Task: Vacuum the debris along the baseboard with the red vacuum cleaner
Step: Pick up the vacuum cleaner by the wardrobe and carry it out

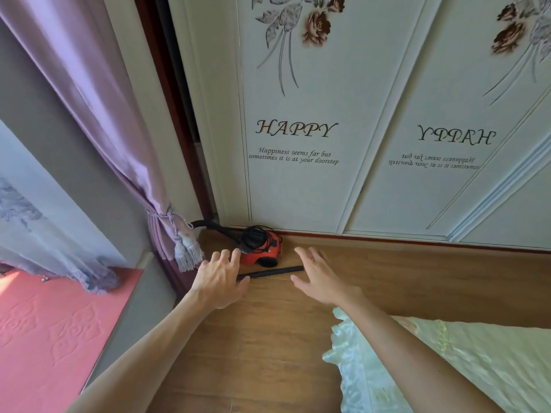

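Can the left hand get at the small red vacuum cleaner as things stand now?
Probably yes. The open left hand is close to the small red vacuum cleaner, and nothing stands between them. The long black tube lies flat on the wooden floor.

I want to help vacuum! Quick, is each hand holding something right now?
Left hand: open, fingers spread, holding nothing, close to the red vacuum cleaner.
Right hand: open, holding nothing, over the wooden floor.

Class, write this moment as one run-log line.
stage: reach; left hand: open; right hand: open; red vacuum cleaner: by baseboard, not gripped
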{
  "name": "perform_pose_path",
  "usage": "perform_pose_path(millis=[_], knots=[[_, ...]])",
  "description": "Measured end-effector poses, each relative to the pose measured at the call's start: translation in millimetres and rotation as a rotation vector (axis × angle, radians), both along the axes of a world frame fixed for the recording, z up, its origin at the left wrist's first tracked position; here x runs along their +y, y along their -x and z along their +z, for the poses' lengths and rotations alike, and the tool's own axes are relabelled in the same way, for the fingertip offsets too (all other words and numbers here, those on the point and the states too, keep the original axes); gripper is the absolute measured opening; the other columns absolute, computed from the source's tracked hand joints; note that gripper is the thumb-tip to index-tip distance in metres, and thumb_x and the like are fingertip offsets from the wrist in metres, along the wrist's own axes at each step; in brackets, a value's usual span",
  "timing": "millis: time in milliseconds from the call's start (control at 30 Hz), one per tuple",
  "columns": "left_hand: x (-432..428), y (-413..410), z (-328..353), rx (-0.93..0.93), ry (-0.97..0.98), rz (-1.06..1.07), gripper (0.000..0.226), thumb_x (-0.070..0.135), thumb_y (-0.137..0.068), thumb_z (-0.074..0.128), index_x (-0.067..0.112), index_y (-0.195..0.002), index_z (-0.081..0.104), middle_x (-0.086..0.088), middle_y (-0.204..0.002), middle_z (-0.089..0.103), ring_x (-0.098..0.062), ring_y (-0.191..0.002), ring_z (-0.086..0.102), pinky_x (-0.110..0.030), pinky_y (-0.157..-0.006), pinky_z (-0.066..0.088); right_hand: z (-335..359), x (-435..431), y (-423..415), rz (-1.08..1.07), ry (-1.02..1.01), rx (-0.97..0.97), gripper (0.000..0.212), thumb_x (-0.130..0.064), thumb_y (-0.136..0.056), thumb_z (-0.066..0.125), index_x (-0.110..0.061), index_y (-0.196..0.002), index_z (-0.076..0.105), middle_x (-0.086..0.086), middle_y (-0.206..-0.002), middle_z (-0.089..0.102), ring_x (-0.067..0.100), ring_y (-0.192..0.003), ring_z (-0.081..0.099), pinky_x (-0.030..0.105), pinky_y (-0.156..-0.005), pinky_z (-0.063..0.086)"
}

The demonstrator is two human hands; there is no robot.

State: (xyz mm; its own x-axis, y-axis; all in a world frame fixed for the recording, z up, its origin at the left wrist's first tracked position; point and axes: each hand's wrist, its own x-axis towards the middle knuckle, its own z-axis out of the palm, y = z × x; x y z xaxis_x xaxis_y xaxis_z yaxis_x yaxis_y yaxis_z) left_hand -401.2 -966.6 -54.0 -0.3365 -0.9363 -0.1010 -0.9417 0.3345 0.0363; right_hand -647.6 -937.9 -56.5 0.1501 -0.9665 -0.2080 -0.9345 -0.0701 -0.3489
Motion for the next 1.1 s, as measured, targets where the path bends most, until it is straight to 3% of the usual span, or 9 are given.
perform_pose_path(millis=[267,533,1100], knots=[[-80,0,-15,-0.028,-0.025,0.056,0.070,0.058,-0.091,0.042,0.012,-0.143,0.032,-0.007,-0.127,0.054,-0.027,-0.115,0.053,-0.040,-0.086,0.050,-20,-96,0,0.072,0.018,0.014,0.061,-0.047,-0.094,0.052,-0.018,-0.143,0.030,0.007,-0.133,0.047,0.029,-0.124,0.044,0.047,-0.098,0.047],[-188,-9,-41,0.018,-0.106,0.089,0.070,0.056,-0.092,0.041,0.011,-0.144,0.030,-0.011,-0.129,0.052,-0.030,-0.116,0.052,-0.042,-0.088,0.051,-41,-216,-12,0.138,-0.022,0.069,0.067,-0.052,-0.095,0.049,-0.021,-0.150,0.023,0.008,-0.140,0.044,0.029,-0.128,0.046,0.046,-0.099,0.048],[-379,-6,-80,-0.007,-0.228,0.215,0.073,0.057,-0.094,0.039,0.012,-0.149,0.023,-0.011,-0.141,0.046,-0.030,-0.126,0.047,-0.043,-0.096,0.047,-75,-427,-9,0.234,-0.080,0.098,0.061,-0.051,-0.097,0.047,-0.020,-0.146,0.029,0.007,-0.136,0.049,0.027,-0.122,0.050,0.042,-0.096,0.049]])
